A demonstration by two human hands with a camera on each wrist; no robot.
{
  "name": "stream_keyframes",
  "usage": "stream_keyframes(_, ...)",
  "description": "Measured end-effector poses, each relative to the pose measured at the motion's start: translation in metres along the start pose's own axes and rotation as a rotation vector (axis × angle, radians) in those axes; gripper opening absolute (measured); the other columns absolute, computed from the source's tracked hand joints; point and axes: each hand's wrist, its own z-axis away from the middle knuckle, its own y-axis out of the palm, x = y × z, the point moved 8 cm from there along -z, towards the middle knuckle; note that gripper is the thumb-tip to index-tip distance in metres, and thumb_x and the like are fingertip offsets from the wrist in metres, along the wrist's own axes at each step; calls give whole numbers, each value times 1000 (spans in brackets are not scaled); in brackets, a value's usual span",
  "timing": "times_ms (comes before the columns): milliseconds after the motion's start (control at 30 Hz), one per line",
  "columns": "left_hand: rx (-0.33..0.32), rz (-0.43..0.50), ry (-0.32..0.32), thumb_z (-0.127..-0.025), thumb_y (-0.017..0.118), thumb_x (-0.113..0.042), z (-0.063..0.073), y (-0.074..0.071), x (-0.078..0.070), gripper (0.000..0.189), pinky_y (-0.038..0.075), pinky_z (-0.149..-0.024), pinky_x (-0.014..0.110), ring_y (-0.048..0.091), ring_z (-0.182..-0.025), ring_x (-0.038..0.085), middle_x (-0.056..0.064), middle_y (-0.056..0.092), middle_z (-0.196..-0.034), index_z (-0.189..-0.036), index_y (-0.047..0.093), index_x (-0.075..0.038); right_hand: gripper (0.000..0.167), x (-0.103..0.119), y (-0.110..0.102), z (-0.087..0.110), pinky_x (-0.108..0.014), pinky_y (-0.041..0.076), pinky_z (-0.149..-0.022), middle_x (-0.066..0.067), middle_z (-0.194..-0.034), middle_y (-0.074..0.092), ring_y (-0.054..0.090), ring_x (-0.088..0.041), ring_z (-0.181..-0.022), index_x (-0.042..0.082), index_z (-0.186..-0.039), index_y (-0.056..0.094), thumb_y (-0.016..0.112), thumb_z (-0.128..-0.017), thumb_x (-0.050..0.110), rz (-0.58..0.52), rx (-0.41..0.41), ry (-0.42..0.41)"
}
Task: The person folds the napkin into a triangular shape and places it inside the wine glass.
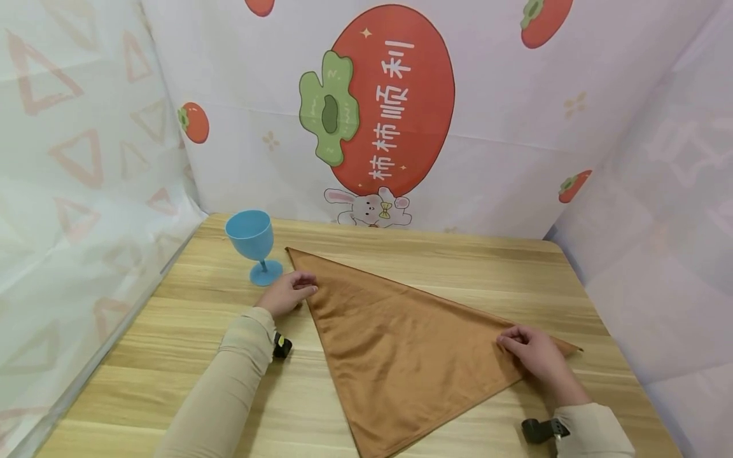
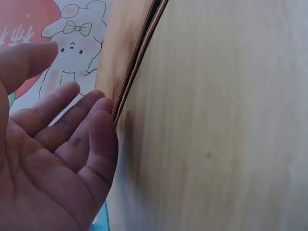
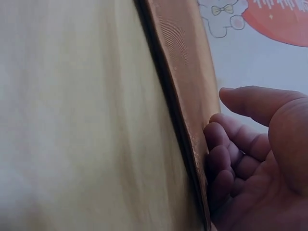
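Note:
A brown cloth napkin (image 1: 401, 343), folded into a triangle, lies on the wooden table with a few soft wrinkles. At its left edge is my left hand (image 1: 289, 292), fingers slightly bent and thumb held apart. In the left wrist view the fingertips (image 2: 102, 130) meet the layered edge of the cloth (image 2: 137, 53). Over the right part of the napkin rests my right hand (image 1: 532, 353). Its fingers (image 3: 219, 156) bend loosely against the cloth (image 3: 185, 82) in the right wrist view, with the thumb (image 3: 250, 102) clear of them. No cloth shows pinched in either hand.
A blue plastic goblet (image 1: 252, 235) stands upright just beyond my left hand, near the napkin's upper left corner. Behind the table (image 1: 458, 261) hangs a white curtain (image 1: 498, 127) printed with persimmons and a rabbit. Pale sheets flank both sides.

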Motion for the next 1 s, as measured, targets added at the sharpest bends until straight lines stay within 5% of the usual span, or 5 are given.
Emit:
stream_keyframes(367,-21,-45,7,-102,61,-21,10,-3,-4,40,49,-100,47,56,-126,37,19,63,-129,-134,56,3,29,-6,-10,-12,-29,42,-69,-5,-92,67,53,-17,-82,3,-102,71,67,-98,31,54,-57,-43)
stream_keyframes(1000,81,-27,-8,-103,60,-26,27,5,2,40,51,-95,44,56,-125,34,15,63,-130,-134,57,-1,36,-15,-24,-27,-38,46,-76,-16,-103,69,60,-26,-92,1,-106,70,61,-101,36,97,-85,-34)
